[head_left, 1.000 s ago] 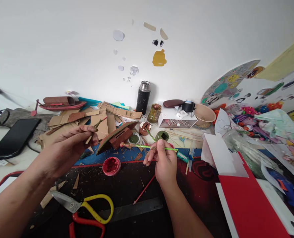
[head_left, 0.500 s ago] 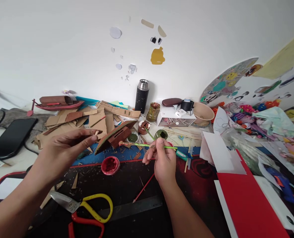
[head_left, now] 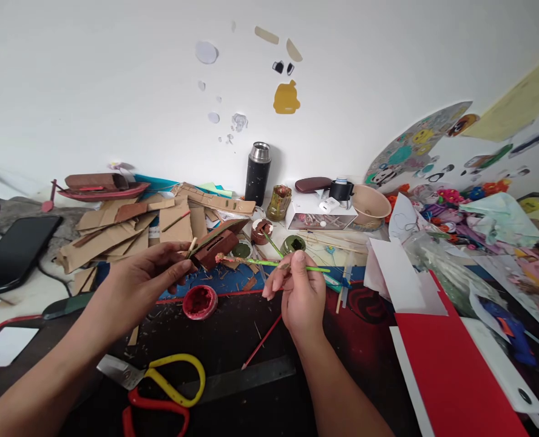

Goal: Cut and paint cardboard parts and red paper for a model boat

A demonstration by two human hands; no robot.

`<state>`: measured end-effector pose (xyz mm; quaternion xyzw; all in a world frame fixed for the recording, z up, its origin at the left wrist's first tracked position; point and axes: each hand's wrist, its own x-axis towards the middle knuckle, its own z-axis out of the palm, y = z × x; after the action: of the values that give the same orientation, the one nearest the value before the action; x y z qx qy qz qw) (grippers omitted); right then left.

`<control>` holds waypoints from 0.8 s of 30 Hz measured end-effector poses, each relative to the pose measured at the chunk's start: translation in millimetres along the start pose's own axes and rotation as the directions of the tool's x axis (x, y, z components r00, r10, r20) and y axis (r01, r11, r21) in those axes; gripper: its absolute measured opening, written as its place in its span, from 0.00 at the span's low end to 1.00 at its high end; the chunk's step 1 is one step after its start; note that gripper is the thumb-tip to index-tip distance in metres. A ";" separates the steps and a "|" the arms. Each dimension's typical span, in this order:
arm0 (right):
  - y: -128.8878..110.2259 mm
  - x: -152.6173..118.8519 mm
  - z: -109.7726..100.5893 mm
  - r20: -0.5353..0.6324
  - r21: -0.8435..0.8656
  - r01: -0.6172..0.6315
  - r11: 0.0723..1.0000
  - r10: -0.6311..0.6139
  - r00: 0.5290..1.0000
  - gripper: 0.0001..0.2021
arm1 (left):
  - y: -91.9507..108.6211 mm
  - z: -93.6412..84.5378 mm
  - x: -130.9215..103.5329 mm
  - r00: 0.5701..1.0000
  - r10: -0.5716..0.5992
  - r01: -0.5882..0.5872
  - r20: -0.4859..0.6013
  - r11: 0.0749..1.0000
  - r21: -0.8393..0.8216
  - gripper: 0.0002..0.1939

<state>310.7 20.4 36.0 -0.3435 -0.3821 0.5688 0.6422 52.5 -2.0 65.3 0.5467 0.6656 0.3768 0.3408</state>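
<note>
My left hand (head_left: pixel 144 276) pinches a small pale stick (head_left: pixel 192 244) between thumb and fingertips, in front of a brown and green model boat (head_left: pixel 215 246). A thin green brush (head_left: pixel 269 263) with a reddish, paint-caked tip lies in the closed fingers of my right hand (head_left: pixel 300 291), its tip pointing left towards the boat. Below and between the hands sits an open jar of red paint (head_left: pixel 200 302). Behind the brush are a brown paint jar (head_left: pixel 262 231) with a green stick in it and a green paint jar (head_left: pixel 294 244).
Scissors (head_left: pixel 173 382), a ruler (head_left: pixel 246 380) and a red pencil (head_left: pixel 261 343) lie in front. Cardboard scraps (head_left: pixel 110 233) and a phone (head_left: pixel 17 252) are at left, a black flask (head_left: pixel 257 176) at the back, red card (head_left: pixel 456 370) at right.
My left hand has moved slightly right and down with the small stick, now overlapping the boat's left end. The whole view has shifted a little; the brush stays in my right hand.
</note>
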 end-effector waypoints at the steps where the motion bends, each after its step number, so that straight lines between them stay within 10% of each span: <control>1: -0.1 -0.3 0.4 0.004 0.001 0.000 1.000 0.000 1.000 0.24 | -0.7 1.1 -0.1 1.000 -0.012 0.012 0.011 1.000 -0.011 0.32; 9: -4.1 -4.9 5.8 0.035 -0.013 0.024 1.000 -0.024 0.999 0.25 | 8.0 10.0 -1.5 0.986 -0.073 0.114 0.149 0.949 -0.295 0.25; 24: -7.1 -8.5 9.8 0.048 -0.098 0.050 0.994 -0.045 0.998 0.25 | 12.6 15.2 -8.3 0.971 -0.081 0.147 0.224 0.945 -0.294 0.22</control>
<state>304.9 11.1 45.9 -0.3528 -0.4327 0.5413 0.6287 73.0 -6.8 69.3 0.4838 0.5897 0.3959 0.5114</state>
